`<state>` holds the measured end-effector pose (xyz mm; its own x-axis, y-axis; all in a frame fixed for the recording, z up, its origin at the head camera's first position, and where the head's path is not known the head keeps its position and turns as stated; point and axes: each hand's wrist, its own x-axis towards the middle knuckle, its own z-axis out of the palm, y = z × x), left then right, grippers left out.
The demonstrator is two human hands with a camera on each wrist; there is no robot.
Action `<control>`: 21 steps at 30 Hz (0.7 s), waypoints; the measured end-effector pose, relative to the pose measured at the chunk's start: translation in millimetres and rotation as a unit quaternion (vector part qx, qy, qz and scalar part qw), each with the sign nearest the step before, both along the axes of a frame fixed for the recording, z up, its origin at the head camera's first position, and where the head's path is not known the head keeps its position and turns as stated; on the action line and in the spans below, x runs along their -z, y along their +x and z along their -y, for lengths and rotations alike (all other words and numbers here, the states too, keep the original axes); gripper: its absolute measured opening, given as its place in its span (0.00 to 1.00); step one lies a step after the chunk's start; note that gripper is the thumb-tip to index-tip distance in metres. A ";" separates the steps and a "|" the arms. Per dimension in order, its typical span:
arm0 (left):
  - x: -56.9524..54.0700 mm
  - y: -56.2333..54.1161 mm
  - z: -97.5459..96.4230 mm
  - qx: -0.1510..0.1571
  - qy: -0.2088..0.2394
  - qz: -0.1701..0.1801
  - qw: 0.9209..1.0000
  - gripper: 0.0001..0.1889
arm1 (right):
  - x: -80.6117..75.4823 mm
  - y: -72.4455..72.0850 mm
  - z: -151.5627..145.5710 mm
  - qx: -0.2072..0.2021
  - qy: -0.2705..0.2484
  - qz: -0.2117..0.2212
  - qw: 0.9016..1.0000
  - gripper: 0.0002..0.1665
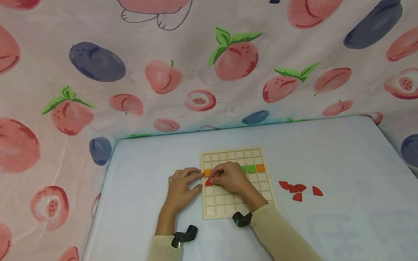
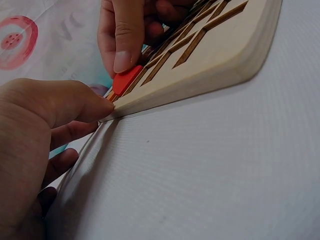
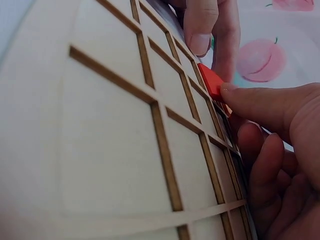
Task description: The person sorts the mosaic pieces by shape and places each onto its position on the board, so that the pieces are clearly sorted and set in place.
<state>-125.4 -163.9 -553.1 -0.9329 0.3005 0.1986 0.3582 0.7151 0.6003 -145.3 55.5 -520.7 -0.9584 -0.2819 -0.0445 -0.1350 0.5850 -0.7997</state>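
A pale wooden grid board (image 1: pixel 219 210) lies on the white table. My right hand (image 1: pixel 231 177) reaches over it and pinches a red fan-shaped piece (image 1: pixel 208 182) at the leftmost column, just below a row of coloured squares. In the right wrist view the thumb tip sits on the edge of this red piece (image 3: pixel 211 81). My left hand (image 1: pixel 180 189) is at the board's left side, fingers extended; in the left wrist view its thumb (image 2: pixel 95 102) touches the board's edge. Orange (image 1: pixel 260 168) and green squares (image 1: pixel 251 168) fill part of that row; my right hand hides its middle.
Several loose red fan-shaped pieces (image 1: pixel 296 188) lie on the table (image 1: pixel 351 225) to the right of the board. One red piece (image 1: pixel 317 191) lies apart from the others. A fruit-print cloth (image 1: pixel 193 36) hangs behind the table's far edge.
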 end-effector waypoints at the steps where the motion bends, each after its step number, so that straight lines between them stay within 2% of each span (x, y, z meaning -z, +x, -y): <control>1: -0.1 0.0 0.1 -0.001 0.000 0.003 1.000 0.18 | -0.4 0.2 0.5 0.001 0.001 -0.003 1.000 0.02; 9: -0.8 -0.9 0.0 0.001 -0.003 0.013 1.000 0.19 | -0.5 -0.7 2.1 0.002 0.030 -0.011 0.999 0.04; 21: -1.0 -1.2 -0.1 0.002 -0.003 0.019 1.000 0.19 | -2.2 -1.1 2.8 -0.004 0.044 -0.009 0.999 0.03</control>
<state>-126.6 -163.8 -552.0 -0.9385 0.3046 0.1623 0.3382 0.7172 0.6094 -146.4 52.7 -518.5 -0.9572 -0.2847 -0.0526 -0.1531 0.6520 -0.7426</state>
